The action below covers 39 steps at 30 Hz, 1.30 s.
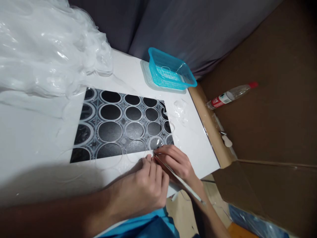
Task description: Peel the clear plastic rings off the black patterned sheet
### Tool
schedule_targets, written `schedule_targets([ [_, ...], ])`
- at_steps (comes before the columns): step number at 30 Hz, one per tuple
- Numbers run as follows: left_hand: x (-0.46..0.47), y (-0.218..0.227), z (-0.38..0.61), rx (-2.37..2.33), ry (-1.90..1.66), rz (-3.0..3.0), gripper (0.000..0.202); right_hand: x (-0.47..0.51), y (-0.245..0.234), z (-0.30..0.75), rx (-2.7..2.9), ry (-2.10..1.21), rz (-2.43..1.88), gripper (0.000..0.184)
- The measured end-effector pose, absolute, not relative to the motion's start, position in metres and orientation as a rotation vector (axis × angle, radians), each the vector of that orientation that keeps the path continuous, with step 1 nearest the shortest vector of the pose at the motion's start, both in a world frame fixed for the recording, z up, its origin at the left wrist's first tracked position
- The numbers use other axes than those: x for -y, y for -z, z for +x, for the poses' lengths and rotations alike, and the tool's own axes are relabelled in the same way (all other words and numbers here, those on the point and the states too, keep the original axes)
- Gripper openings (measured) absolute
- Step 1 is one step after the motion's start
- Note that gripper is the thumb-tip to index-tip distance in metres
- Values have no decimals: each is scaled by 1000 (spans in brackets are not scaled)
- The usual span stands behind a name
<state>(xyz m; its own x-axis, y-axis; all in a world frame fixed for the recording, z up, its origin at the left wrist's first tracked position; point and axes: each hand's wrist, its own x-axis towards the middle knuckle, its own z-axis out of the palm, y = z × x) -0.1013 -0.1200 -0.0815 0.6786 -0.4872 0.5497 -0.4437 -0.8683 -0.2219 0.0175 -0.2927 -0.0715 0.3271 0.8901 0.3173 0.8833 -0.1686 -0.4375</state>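
A clear plastic sheet with rows of large round openings lies over a black mat and runs past the mat's near edge. My left hand is closed at that near edge, its fingertips close to the sheet; what they pinch is hidden. Just beyond it, my right hand is closed around a slim, pale, stick-like tool. The tool's tip points at the sheet near the mat's front right corner, and its tail reaches back over my right wrist. I cannot make out the tool's exact kind.
A big heap of clear plastic covers the back left of the white table. At the back stands a blue basket. Crumpled plastic bits lie right of the mat. A red-capped bottle lies beyond the table's right edge, beside cardboard.
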Motion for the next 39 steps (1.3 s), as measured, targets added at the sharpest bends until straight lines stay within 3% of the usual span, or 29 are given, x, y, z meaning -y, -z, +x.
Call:
schedule_targets([
  [11,117,76,-99,-822,856,-2953,23,293,70,16,1682,209,-2061,20],
  [20,122,84,-100,-755,891,-2876,29,298,83,28,1367,335,-2172,23],
  [26,120,85,-103,-799,839,-2871,31,287,74,79,1112,335,-2278,12],
  [39,111,87,-98,-883,942,-2779,33,309,60,204,841,550,-2476,13],
])
